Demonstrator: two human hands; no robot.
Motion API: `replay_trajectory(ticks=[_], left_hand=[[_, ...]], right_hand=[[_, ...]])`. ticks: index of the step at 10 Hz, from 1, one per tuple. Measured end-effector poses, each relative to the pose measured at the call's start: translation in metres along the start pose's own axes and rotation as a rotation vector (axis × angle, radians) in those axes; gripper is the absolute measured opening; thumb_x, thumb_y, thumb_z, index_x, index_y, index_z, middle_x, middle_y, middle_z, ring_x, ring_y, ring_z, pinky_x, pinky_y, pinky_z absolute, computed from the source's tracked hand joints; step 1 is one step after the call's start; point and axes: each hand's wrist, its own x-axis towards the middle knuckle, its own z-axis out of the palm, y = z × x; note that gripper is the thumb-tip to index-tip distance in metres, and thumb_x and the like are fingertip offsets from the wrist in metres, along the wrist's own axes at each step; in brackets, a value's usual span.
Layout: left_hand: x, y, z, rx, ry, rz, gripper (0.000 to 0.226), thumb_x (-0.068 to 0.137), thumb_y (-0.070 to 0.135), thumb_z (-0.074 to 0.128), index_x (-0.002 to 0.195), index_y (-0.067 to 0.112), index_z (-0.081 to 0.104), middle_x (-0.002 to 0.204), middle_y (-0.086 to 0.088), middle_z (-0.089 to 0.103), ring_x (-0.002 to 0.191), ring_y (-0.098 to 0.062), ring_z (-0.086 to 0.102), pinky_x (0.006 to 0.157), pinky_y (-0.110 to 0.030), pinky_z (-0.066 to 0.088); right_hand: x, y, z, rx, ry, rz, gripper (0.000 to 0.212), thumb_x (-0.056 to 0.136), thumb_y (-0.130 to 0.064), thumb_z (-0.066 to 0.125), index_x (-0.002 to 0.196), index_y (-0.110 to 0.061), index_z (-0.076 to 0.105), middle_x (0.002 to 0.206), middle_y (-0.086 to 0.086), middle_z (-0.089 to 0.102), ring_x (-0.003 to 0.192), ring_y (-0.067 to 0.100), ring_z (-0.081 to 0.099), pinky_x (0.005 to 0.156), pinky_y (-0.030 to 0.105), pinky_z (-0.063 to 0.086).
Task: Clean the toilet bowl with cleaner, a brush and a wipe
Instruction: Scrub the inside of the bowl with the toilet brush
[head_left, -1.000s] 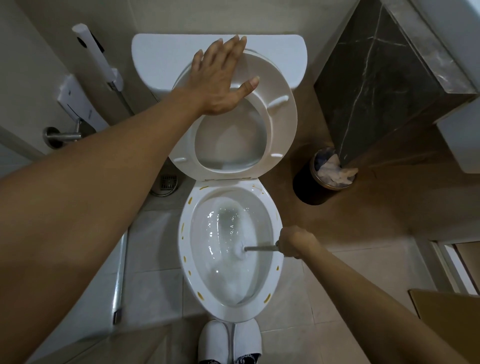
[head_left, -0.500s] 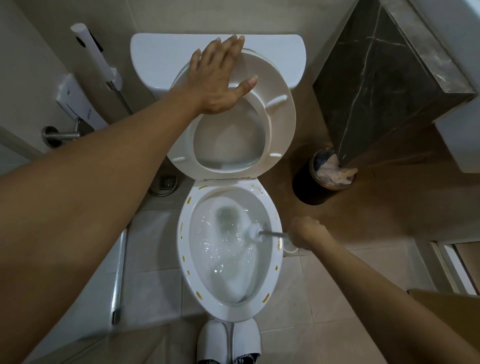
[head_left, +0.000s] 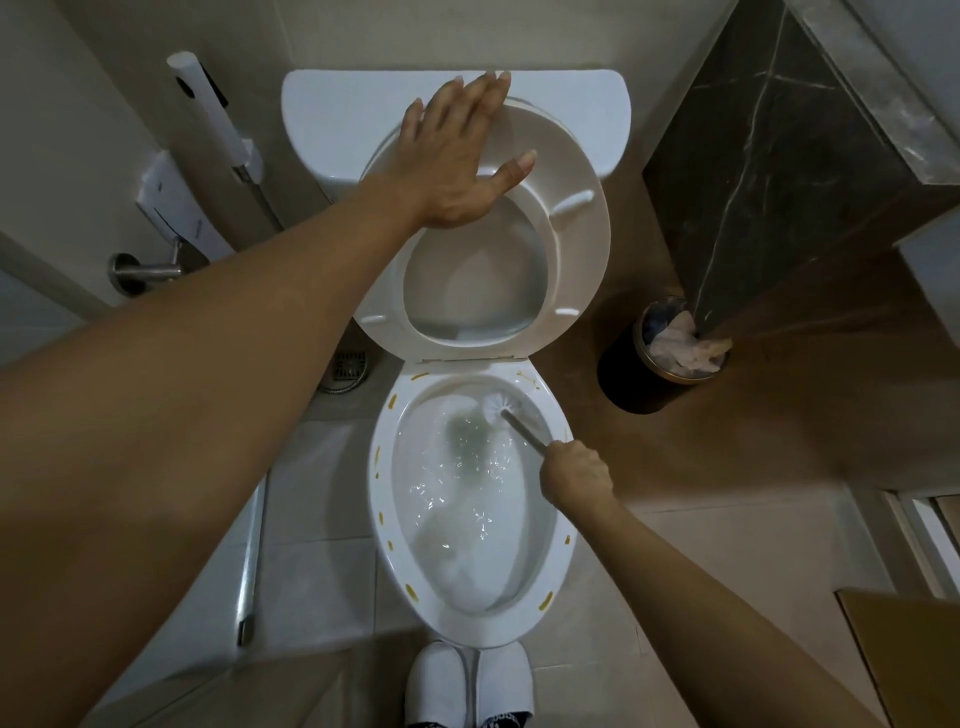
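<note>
**Brush head at upper right of bowl, seat held up**

The toilet bowl (head_left: 470, 499) is seen at lower centre of the frame, with foamy water inside and small yellow-brown marks dotted along its white rim. The brush (head_left: 500, 406) is angled into the bowl; its white head is pressed against the inner wall at the bowl's upper right, just below the hinge. The grey handle is gripped in a closed fist by the right hand (head_left: 575, 474), which sits over the bowl's right rim.

The raised seat (head_left: 576, 249) is tilted back toward the tank (head_left: 353, 104) at upper centre. It is held there by the left hand (head_left: 457, 156), laid flat with fingers straight and spread, thumb out to the right.

A dark waste bin (head_left: 623, 374) holding crumpled paper is seen right of the seat, against a dark marble-faced block (head_left: 779, 171). A floor drain (head_left: 349, 366) is partly visible left of the bowl. Two white slippers (head_left: 467, 686) are seen at bottom centre, just below the bowl's front edge. A white wall-mounted sprayer (head_left: 208, 104) is at upper left.
</note>
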Motion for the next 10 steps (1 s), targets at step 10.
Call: replay_trajectory(ticks=[10], left_hand=[[0.000, 0.003, -0.001, 0.011, 0.005, -0.017, 0.076, 0.094, 0.062, 0.024, 0.152, 0.021, -0.003, 0.160, -0.001, -0.001, 0.146, -0.025, -0.003, 0.117, -0.049, 0.000]], right_hand=[[0.018, 0.069, 0.079, 0.741, -0.105, -0.018, 0.037, 0.101, -0.026, 0.041, 0.137, -0.023, 0.052, 0.068, 0.003, 0.056, 0.047, 0.015, 0.047, 0.036, 0.022, 0.038]])
